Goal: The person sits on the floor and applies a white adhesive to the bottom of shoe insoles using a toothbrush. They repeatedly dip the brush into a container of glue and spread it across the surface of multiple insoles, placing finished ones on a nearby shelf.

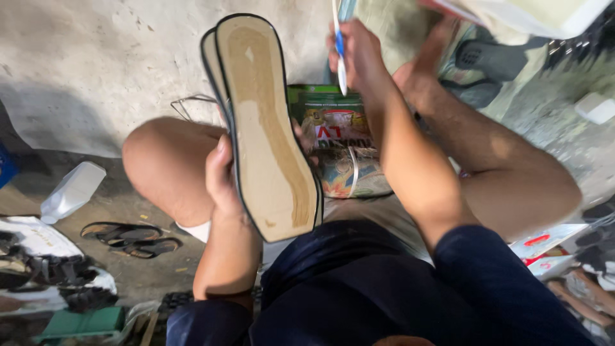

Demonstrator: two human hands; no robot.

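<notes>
My left hand (221, 176) clamps two stacked tan soles (266, 122) upright, just left of the brush (339, 48) my right hand (359, 54) grips above the tin (333, 118).

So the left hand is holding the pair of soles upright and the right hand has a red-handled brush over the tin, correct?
Not quite: the brush in the right hand has a blue and white handle, not red, as the head view shows. The rest holds: the left hand holds the soles upright, with the tin below the brush.
</notes>
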